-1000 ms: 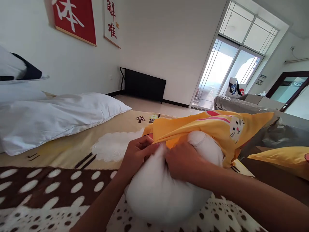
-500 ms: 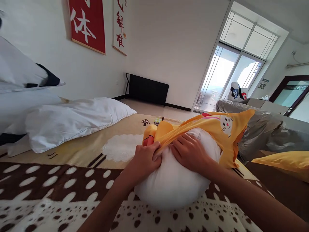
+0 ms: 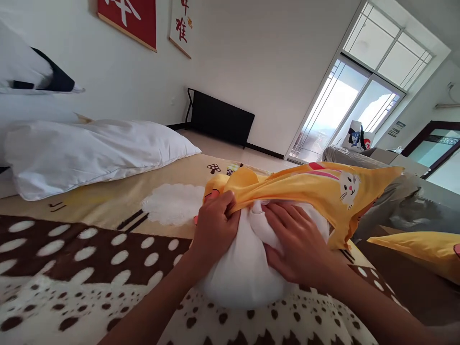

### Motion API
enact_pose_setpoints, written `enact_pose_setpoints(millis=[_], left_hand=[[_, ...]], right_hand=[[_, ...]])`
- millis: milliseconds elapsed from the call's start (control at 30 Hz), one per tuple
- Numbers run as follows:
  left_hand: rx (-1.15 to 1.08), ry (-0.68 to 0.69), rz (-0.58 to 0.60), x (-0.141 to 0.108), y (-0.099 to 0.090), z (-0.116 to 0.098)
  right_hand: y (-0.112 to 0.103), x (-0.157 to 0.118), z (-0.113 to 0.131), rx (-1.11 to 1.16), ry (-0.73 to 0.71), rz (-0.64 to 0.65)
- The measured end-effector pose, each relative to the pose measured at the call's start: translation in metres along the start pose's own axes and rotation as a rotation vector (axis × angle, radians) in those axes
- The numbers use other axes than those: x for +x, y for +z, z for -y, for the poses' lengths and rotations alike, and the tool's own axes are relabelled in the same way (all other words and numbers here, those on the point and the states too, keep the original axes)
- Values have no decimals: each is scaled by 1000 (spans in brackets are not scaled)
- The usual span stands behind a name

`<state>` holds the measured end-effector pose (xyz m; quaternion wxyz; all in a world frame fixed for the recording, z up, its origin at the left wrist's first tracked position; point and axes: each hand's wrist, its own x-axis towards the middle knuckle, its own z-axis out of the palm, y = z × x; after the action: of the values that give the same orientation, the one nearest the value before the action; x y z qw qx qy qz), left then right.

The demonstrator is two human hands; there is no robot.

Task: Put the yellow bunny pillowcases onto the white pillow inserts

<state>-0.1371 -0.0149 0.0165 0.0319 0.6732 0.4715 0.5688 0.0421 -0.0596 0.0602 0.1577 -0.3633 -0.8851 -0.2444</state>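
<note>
Across the far end of the pillow (image 3: 244, 280), the cover (image 3: 291, 186) is draped, its edge pinched by the left hand (image 3: 217, 223); the pillow is gripped by the right hand (image 3: 296, 242). Should that pinch loosen, the cover could be shed.

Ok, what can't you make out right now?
All in the head view:
The far side of the white pillow: hidden by the yellow cover.
Some fingertips of the left hand: hidden by the hand itself.
Red scroll's upper part: cut off by the top edge.
Wall sign: too small to read.
</note>
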Motion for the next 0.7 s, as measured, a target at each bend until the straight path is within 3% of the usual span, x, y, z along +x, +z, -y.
enact_pose_setpoints(millis=[167, 333, 400, 533, 600, 700], left_hand=[[4, 270, -144, -5, 6, 1], [269, 488, -145, -1, 2, 10], [396, 445, -106, 1, -3, 10], [580, 129, 2, 2, -14, 0], [585, -3, 62, 2, -17, -5], [480, -57, 155, 3, -21, -6]], right_hand=[[32, 26, 1, -57, 109, 118], [62, 36, -10, -100, 258, -92], [65, 33, -11, -91, 277, -137], [52, 18, 6, -14, 304, -218], [38, 9, 23, -31, 261, -273], [21, 1, 50, -71, 203, -319]])
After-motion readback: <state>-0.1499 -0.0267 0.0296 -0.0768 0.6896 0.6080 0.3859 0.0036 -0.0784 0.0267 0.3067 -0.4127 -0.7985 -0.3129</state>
